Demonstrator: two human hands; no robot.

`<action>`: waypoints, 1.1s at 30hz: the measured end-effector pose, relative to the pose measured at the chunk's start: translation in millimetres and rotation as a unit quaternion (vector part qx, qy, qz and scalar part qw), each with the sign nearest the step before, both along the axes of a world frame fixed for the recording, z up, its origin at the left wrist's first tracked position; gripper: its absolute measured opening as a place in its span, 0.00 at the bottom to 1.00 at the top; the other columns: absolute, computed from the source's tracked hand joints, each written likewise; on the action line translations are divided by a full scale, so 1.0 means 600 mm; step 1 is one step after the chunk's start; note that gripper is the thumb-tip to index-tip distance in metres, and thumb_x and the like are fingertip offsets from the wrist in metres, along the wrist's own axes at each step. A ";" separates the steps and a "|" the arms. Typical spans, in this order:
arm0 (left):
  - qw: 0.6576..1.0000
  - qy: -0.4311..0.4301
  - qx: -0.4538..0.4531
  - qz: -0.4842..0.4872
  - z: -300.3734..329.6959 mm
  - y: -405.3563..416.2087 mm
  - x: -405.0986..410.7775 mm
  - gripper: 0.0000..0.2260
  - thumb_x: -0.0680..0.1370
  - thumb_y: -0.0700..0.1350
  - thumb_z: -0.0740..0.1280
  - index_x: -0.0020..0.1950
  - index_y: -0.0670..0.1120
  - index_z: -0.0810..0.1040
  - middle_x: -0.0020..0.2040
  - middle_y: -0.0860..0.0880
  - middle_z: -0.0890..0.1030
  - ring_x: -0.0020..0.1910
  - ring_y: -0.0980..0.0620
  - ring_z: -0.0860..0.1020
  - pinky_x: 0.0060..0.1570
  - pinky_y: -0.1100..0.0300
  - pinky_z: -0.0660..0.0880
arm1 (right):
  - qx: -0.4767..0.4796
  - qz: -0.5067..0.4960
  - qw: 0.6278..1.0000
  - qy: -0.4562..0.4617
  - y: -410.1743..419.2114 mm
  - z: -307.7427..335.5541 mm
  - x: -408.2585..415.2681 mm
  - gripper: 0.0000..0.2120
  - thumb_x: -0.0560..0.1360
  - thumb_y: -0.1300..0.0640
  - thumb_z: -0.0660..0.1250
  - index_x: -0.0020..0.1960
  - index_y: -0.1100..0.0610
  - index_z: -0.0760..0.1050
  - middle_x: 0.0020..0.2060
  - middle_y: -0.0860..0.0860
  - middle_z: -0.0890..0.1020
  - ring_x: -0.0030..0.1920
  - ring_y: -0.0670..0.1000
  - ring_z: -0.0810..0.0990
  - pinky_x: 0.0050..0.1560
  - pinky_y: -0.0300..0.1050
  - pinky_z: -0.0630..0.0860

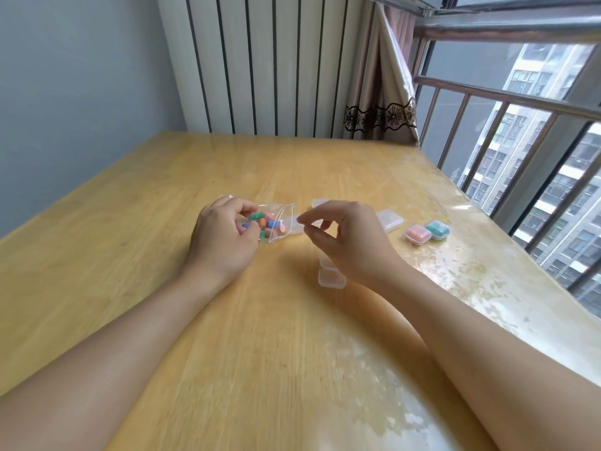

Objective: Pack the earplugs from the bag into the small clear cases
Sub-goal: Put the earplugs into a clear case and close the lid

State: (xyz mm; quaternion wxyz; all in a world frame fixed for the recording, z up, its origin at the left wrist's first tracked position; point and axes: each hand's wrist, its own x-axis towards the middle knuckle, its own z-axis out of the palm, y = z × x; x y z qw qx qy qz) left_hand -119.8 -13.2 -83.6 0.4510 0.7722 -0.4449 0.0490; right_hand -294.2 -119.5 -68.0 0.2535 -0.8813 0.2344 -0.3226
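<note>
My left hand pinches the clear zip bag of coloured earplugs against the tabletop. My right hand hovers beside it, thumb and forefinger nearly closed on nothing I can make out. An empty clear case sits beneath my right wrist; a pink-filled case and a teal-filled case sit to the right.

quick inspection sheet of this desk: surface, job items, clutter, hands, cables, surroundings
surface: wooden table, glossy, pale blotchy patches toward the window side
job's things: clear bag of coloured earplugs; pink-filled case and teal-filled case side by side; empty clear cases around the right hand
clutter: nothing seen
grippers: left hand holds the bag; right hand pinched, contents unclear
cables: nothing seen
surroundings: radiator, curtain, window railing
</note>
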 end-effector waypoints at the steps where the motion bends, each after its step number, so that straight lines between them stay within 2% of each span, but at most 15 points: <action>1: 1.000 0.003 0.002 -0.002 -0.001 0.000 0.002 0.10 0.74 0.37 0.68 0.52 0.47 0.84 0.50 0.52 0.81 0.41 0.52 0.75 0.48 0.60 0.72 | -0.016 -0.002 0.999 0.030 0.000 0.003 0.013 0.09 0.77 0.59 0.70 0.55 0.52 0.85 0.49 0.46 0.86 0.42 0.44 0.77 0.43 0.35 0.70; 4: 1.000 0.024 0.016 -0.007 -0.005 0.001 0.005 0.11 0.75 0.37 0.67 0.54 0.47 0.85 0.44 0.52 0.81 0.37 0.55 0.75 0.43 0.63 0.70 | -0.059 -0.007 0.994 0.088 -0.003 0.013 0.049 0.10 0.78 0.56 0.69 0.58 0.52 0.85 0.54 0.47 0.86 0.45 0.44 0.75 0.46 0.40 0.70; 6: 0.999 0.043 0.019 -0.010 -0.005 0.001 0.006 0.10 0.76 0.37 0.68 0.54 0.47 0.85 0.42 0.51 0.82 0.36 0.54 0.75 0.39 0.67 0.69 | -0.067 -0.002 0.991 0.112 -0.001 0.020 0.069 0.08 0.77 0.55 0.70 0.54 0.52 0.86 0.52 0.47 0.87 0.48 0.47 0.80 0.48 0.43 0.74; 8: 0.998 0.062 0.016 -0.007 -0.004 0.000 0.006 0.07 0.78 0.41 0.67 0.51 0.48 0.84 0.39 0.51 0.81 0.37 0.53 0.76 0.37 0.71 0.68 | -0.055 -0.002 0.989 0.139 0.001 0.019 0.087 0.06 0.75 0.54 0.72 0.46 0.54 0.87 0.45 0.50 0.88 0.47 0.53 0.83 0.49 0.49 0.79; 11: 0.997 0.077 0.014 -0.016 0.000 0.001 0.006 0.11 0.81 0.50 0.64 0.39 0.54 0.80 0.35 0.54 0.79 0.39 0.52 0.76 0.34 0.71 0.65 | -0.027 -0.019 0.985 0.168 0.004 0.015 0.106 0.10 0.70 0.52 0.75 0.38 0.59 0.83 0.36 0.57 0.85 0.38 0.59 0.81 0.41 0.56 0.81; 13: 0.996 0.082 0.019 -0.033 -0.001 0.002 0.004 0.11 0.78 0.58 0.66 0.41 0.54 0.81 0.40 0.56 0.81 0.42 0.54 0.78 0.39 0.69 0.68 | -0.007 -0.038 0.987 0.156 0.006 0.014 0.113 0.12 0.68 0.53 0.76 0.34 0.60 0.80 0.31 0.57 0.82 0.32 0.57 0.77 0.33 0.53 0.78; 15: 0.997 0.065 0.026 -0.035 -0.003 0.005 0.002 0.17 0.72 0.63 0.67 0.45 0.51 0.83 0.44 0.55 0.83 0.44 0.56 0.80 0.42 0.65 0.71 | -0.004 -0.045 0.987 0.152 0.012 0.017 0.116 0.12 0.68 0.55 0.75 0.32 0.61 0.77 0.27 0.54 0.77 0.29 0.56 0.71 0.29 0.50 0.72; 19: 0.998 0.043 0.032 -0.024 -0.005 0.002 0.004 0.10 0.73 0.55 0.73 0.46 0.50 0.83 0.46 0.54 0.82 0.43 0.57 0.79 0.40 0.70 0.69 | -0.023 -0.035 0.987 0.153 0.019 0.018 0.107 0.05 0.70 0.59 0.70 0.41 0.59 0.83 0.37 0.54 0.84 0.40 0.57 0.82 0.40 0.53 0.82; 22: 0.999 0.031 0.031 -0.026 -0.009 0.001 0.005 0.07 0.74 0.51 0.73 0.47 0.49 0.82 0.46 0.53 0.81 0.42 0.55 0.78 0.40 0.70 0.69 | -0.052 -0.034 0.989 0.134 0.020 0.024 0.085 0.05 0.71 0.55 0.71 0.44 0.55 0.84 0.39 0.51 0.84 0.42 0.53 0.81 0.44 0.51 0.81; 25: 0.999 0.021 0.023 -0.032 -0.009 0.002 0.002 0.10 0.74 0.52 0.73 0.49 0.48 0.82 0.46 0.54 0.80 0.41 0.55 0.76 0.42 0.67 0.71 | -0.065 -0.040 0.992 0.102 0.025 0.047 0.042 0.04 0.72 0.55 0.72 0.44 0.55 0.84 0.38 0.50 0.85 0.41 0.52 0.82 0.42 0.49 0.79; 26: 1.000 -0.006 0.006 -0.023 -0.006 0.004 0.000 0.11 0.73 0.54 0.72 0.50 0.49 0.82 0.46 0.55 0.79 0.44 0.53 0.76 0.45 0.64 0.71 | -0.037 -0.034 0.995 0.086 0.026 0.054 0.025 0.04 0.73 0.56 0.73 0.44 0.56 0.84 0.37 0.50 0.85 0.39 0.52 0.83 0.41 0.49 0.80; 28: 0.996 -0.071 -0.054 -0.024 0.008 0.012 -0.009 0.14 0.72 0.55 0.70 0.53 0.49 0.82 0.46 0.54 0.79 0.47 0.52 0.75 0.46 0.63 0.69 | 0.130 0.013 0.991 0.037 0.029 0.068 -0.012 0.05 0.75 0.58 0.73 0.45 0.59 0.84 0.37 0.53 0.85 0.36 0.51 0.84 0.42 0.48 0.83; 29: 0.990 -0.092 -0.087 -0.055 0.017 0.018 -0.018 0.15 0.71 0.54 0.71 0.54 0.48 0.82 0.45 0.53 0.78 0.46 0.53 0.75 0.45 0.66 0.69 | 0.248 0.055 0.967 0.004 0.030 0.072 -0.030 0.05 0.77 0.59 0.72 0.46 0.61 0.83 0.38 0.55 0.85 0.36 0.51 0.83 0.43 0.46 0.84; 31: 0.976 -0.091 -0.122 -0.158 0.023 0.027 -0.045 0.17 0.70 0.52 0.73 0.56 0.47 0.82 0.44 0.51 0.79 0.43 0.53 0.76 0.42 0.69 0.70 | 0.455 0.133 0.879 -0.049 0.029 0.071 -0.058 0.05 0.79 0.61 0.69 0.48 0.63 0.83 0.41 0.56 0.84 0.38 0.49 0.81 0.44 0.39 0.83; 33: 0.961 -0.015 -0.127 -0.245 0.018 0.030 -0.071 0.20 0.70 0.51 0.75 0.59 0.46 0.81 0.45 0.49 0.81 0.43 0.50 0.80 0.41 0.63 0.75 | 0.546 0.165 0.818 -0.067 0.024 0.062 -0.073 0.07 0.79 0.62 0.67 0.53 0.64 0.83 0.42 0.55 0.84 0.38 0.47 0.81 0.43 0.35 0.81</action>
